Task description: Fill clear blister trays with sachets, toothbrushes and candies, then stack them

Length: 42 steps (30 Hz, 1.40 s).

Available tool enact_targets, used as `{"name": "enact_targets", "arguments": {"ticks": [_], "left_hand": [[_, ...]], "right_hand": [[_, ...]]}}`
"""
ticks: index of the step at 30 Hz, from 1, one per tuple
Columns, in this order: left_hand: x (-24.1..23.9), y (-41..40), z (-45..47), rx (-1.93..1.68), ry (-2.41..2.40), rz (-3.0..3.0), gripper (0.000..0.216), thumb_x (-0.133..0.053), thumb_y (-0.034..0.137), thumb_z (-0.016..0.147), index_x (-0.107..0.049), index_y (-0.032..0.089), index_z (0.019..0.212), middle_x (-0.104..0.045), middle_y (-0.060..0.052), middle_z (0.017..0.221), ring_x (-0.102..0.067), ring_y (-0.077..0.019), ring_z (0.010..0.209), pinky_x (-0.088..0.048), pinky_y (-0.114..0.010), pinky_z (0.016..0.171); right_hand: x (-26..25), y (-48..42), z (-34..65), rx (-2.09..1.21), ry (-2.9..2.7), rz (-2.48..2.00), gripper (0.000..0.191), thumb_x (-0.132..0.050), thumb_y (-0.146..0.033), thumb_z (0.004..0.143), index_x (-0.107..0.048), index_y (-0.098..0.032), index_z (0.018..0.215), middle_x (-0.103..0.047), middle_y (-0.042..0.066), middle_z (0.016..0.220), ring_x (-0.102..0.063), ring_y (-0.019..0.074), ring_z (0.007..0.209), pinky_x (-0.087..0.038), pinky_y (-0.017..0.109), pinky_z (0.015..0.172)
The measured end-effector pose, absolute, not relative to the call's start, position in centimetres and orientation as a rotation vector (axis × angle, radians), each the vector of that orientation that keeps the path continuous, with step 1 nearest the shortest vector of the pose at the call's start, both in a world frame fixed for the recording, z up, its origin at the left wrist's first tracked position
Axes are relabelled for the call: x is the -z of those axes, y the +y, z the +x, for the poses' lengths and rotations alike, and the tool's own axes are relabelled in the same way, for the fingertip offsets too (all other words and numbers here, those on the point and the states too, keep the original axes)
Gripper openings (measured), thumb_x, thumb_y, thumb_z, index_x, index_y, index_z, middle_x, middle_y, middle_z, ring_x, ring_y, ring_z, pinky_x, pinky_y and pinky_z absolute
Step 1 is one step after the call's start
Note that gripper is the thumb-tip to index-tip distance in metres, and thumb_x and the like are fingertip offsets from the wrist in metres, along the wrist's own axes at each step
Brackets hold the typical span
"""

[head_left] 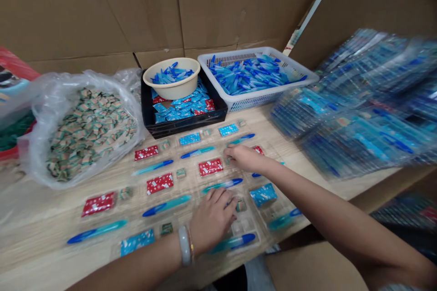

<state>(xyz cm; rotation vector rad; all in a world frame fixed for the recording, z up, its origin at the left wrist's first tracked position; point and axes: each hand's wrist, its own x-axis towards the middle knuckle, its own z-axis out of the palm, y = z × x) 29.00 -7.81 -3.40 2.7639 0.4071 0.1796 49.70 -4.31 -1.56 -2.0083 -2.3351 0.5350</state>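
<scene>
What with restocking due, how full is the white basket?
Partly full: blue pens cover the floor of the white basket but lie mostly below its rim.

pens (97, 231) blue-teal | packets (160, 183) red, white-speckled | bowl (171, 77) cream | basket (259, 97) white

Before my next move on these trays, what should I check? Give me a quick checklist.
1. Left hand rests on the near tray, by a cube: ok.
2. Right hand is further back, beside a red packet: ok.
3. Either hand gripping anything: cannot tell.
4. Bag open and stocked: ok.
5. Basket holds pens: ok.
6. Every pocket of the near tray filled: not ok, one by the left hand looks empty.
</scene>
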Motion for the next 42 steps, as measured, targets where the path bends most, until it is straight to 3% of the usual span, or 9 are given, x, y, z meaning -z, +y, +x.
{"name": "enact_targets", "arguments": {"ticks": [7,10,18,23,29,36,42], "left_hand": [[2.3,-9.1,31.1,-0.148,0.624,2.621,0.010,-0.051,0.026,0.077,-0.052,0.019,0.084,-0.050,-0.004,0.093,-0.043,-0.0191,0.090,-0.037,-0.038,0.082],[2.2,-9.4,31.6,-0.133,0.673,2.609,0.008,-0.051,0.025,0.077,-0.053,0.018,0.079,-0.050,-0.004,0.092,-0.043,-0.0197,0.089,-0.037,-0.040,0.081],[2.0,-9.9,31.9,-0.114,0.698,2.614,0.008,-0.053,0.022,0.075,-0.053,0.018,0.082,-0.050,-0.003,0.094,-0.043,-0.0200,0.091,-0.036,-0.039,0.081],[1.9,-10.1,32.0,-0.121,0.723,2.600,0.006,-0.053,0.020,0.074,-0.054,0.018,0.080,-0.050,-0.004,0.095,-0.042,-0.0205,0.092,-0.033,-0.040,0.083],[1.4,-9.7,32.5,-0.067,0.763,2.575,0.007,-0.050,0.019,0.075,-0.057,0.017,0.077,-0.052,-0.006,0.091,-0.043,-0.0212,0.091,-0.033,-0.038,0.080],[1.9,-9.0,32.8,-0.051,0.684,2.558,0.013,-0.048,0.019,0.075,-0.060,0.018,0.071,-0.055,-0.004,0.087,-0.045,-0.0196,0.087,-0.031,-0.034,0.078],[0.8,-9.4,32.5,-0.051,0.456,2.627,0.014,-0.045,0.015,0.076,-0.058,0.016,0.069,-0.058,-0.003,0.075,-0.049,-0.0172,0.080,-0.035,-0.030,0.073]], "right_hand": [[1.4,-4.3,49.5,-0.483,-2.278,-2.095,0.023,-0.040,-0.006,0.069,-0.053,-0.016,0.085,-0.055,0.006,0.081,-0.049,0.0148,0.069,-0.031,0.022,0.058],[1.5,-4.7,49.3,-0.451,-2.257,-2.091,0.016,-0.040,-0.009,0.073,-0.054,-0.016,0.075,-0.054,0.006,0.080,-0.048,0.0137,0.068,-0.030,0.022,0.058],[1.6,-5.4,49.2,-0.421,-2.143,-2.061,0.016,-0.041,-0.012,0.075,-0.056,-0.015,0.069,-0.053,0.005,0.080,-0.049,0.0129,0.072,-0.032,0.021,0.062],[-0.8,-9.7,48.9,-0.362,-1.804,-2.062,0.016,-0.041,-0.018,0.077,-0.056,-0.017,0.082,-0.055,0.007,0.085,-0.051,0.0161,0.078,-0.037,0.024,0.068],[1.0,-19.9,42.1,-0.611,-1.262,-2.106,0.013,-0.038,-0.025,0.079,-0.050,-0.020,0.076,-0.055,0.003,0.066,-0.053,0.0151,0.060,-0.041,0.025,0.056],[5.2,-20.8,37.6,-0.205,-0.974,-2.097,0.018,-0.037,-0.016,0.079,-0.053,-0.016,0.089,-0.054,0.007,0.083,-0.054,0.0161,0.078,-0.044,0.028,0.070],[5.6,-20.3,37.8,-0.139,-0.991,-2.127,0.018,-0.036,-0.013,0.080,-0.054,-0.017,0.084,-0.049,0.006,0.082,-0.052,0.0154,0.073,-0.046,0.029,0.066]]}}
